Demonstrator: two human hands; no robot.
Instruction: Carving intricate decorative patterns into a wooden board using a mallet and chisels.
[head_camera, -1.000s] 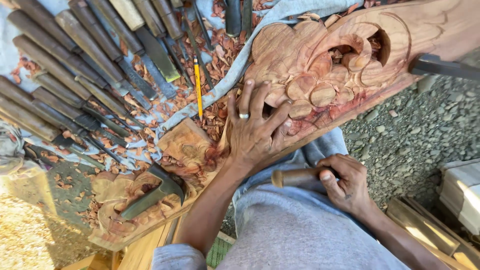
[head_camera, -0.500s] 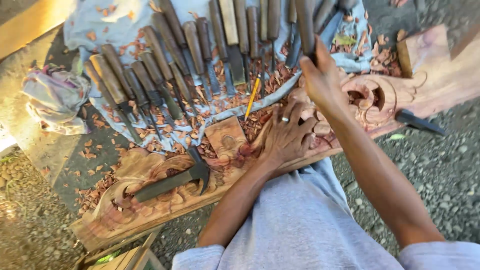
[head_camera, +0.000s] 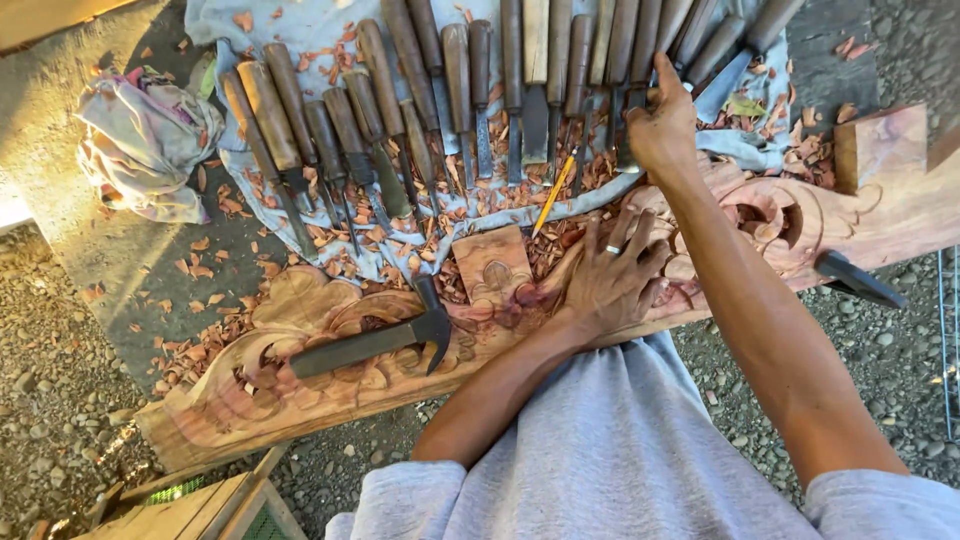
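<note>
My left hand (head_camera: 615, 275), with a ring on one finger, lies flat with spread fingers on a long carved wooden plank (head_camera: 300, 320) across my lap. My right hand (head_camera: 660, 125) reaches over the plank to a row of several wooden-handled chisels (head_camera: 460, 90) laid on a pale blue cloth (head_camera: 330, 30). Its fingers are curled around one chisel in that row; the chisel's handle is mostly hidden by the hand. A yellow pencil (head_camera: 553, 195) lies on the cloth just left of that hand.
A dark hammer (head_camera: 370, 345) rests on the plank left of my left hand, next to a small carved block (head_camera: 490, 265). Wood shavings cover cloth and ground. A crumpled rag (head_camera: 145, 140) lies far left, a dark tool (head_camera: 860, 280) and a wood block (head_camera: 880, 145) right.
My right hand has left my lap, where it held a wooden-handled tool, and reached forward to the chisel row. My left hand stays pressed on the plank. The view has swung left.
</note>
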